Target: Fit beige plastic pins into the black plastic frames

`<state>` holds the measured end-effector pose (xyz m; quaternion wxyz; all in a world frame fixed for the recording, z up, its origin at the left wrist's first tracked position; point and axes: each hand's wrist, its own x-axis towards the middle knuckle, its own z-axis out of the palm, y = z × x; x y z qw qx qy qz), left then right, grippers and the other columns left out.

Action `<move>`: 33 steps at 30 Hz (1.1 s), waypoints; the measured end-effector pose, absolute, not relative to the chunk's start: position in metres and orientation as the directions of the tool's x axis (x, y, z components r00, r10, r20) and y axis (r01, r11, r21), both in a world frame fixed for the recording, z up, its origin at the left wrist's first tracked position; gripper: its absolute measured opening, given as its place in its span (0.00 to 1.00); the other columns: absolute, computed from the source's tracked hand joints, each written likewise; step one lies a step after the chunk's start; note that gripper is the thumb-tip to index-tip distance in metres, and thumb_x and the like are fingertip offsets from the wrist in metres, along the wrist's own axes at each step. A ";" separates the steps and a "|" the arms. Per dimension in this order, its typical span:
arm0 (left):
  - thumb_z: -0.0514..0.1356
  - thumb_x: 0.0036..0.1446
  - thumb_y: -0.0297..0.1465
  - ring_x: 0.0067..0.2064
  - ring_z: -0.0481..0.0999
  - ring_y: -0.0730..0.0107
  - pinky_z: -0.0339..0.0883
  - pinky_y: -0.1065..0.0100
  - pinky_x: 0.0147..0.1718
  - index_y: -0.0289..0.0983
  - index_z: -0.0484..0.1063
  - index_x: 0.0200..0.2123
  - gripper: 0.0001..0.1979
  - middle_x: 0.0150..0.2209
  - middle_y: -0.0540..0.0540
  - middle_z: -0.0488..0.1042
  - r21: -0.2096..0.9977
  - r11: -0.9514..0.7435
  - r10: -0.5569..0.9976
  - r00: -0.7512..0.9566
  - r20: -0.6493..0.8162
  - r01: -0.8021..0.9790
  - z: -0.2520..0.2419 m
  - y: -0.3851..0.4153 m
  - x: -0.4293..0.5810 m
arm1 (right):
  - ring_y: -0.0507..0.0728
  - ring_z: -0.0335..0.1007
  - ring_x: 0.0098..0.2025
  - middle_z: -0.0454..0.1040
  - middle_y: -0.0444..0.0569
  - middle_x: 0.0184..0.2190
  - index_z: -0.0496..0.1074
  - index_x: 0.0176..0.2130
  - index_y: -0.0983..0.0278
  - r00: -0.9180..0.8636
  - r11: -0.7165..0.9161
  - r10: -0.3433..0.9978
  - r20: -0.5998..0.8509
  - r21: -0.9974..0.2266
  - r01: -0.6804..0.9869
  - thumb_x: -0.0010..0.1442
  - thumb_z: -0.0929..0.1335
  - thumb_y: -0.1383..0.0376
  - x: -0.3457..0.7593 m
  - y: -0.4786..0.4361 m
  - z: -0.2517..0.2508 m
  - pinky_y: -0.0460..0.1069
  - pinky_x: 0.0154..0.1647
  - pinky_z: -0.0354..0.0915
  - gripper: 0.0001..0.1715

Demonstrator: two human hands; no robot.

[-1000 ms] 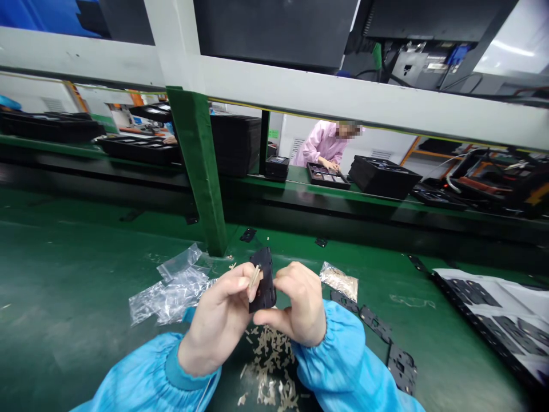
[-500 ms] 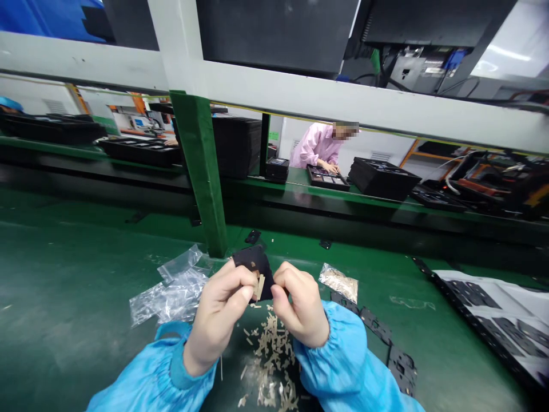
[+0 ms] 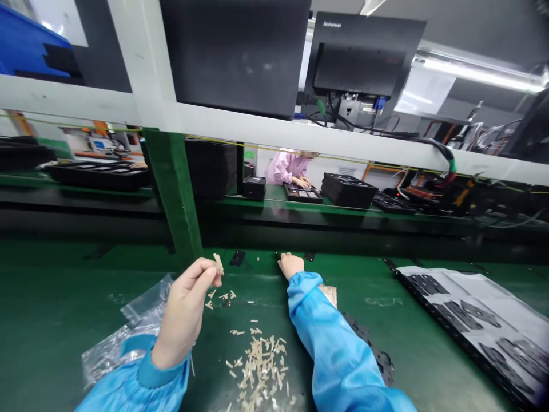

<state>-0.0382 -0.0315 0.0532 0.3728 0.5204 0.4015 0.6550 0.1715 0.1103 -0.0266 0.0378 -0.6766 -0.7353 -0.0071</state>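
The left hand (image 3: 184, 304) pinched thin, flat beige strips (image 3: 218, 262). I couldn't tell whether the outstretched right hand (image 3: 292, 265) held anything.

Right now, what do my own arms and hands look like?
The left sleeve and right sleeve are loose, wrinkled, slightly shiny blue fabric; the left one ends in a plain, darker blue cuff, the right one gathers at the wrist. The left hand and right hand are bare, without gloves.

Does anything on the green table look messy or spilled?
Yes: tan pieces lie loosely scattered on the green table between the blue sleeves. They point every which way, so they look spilled.
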 end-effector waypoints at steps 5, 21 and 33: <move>0.54 0.56 0.32 0.29 0.62 0.71 0.57 0.69 0.31 0.37 0.65 0.24 0.09 0.24 0.52 0.62 0.923 -0.384 0.912 -0.171 0.374 -0.033 0.055 -0.033 -0.037 | 0.58 0.66 0.47 0.66 0.52 0.49 0.64 0.50 0.65 -0.288 0.288 0.957 0.007 -0.013 0.957 0.62 0.64 0.61 0.129 0.123 -0.031 0.57 0.46 0.66 0.18; 0.54 0.57 0.33 0.28 0.62 0.73 0.56 0.70 0.30 0.37 0.65 0.25 0.09 0.24 0.52 0.62 0.920 -0.392 0.917 -0.088 0.389 -0.018 0.057 -0.035 -0.044 | 0.56 0.68 0.45 0.68 0.51 0.47 0.65 0.49 0.66 -0.438 0.411 0.896 -0.077 -0.236 0.881 0.62 0.64 0.62 0.098 0.136 -0.027 0.56 0.44 0.67 0.16; 0.53 0.57 0.34 0.35 0.65 0.68 0.60 0.68 0.35 0.37 0.67 0.25 0.11 0.31 0.49 0.64 0.945 -0.315 0.949 -0.002 0.316 0.088 0.044 -0.025 -0.019 | 0.53 0.71 0.37 0.72 0.48 0.33 0.67 0.38 0.65 -0.306 0.635 0.772 0.557 -0.696 0.335 0.61 0.60 0.66 0.120 0.023 0.032 0.49 0.38 0.68 0.08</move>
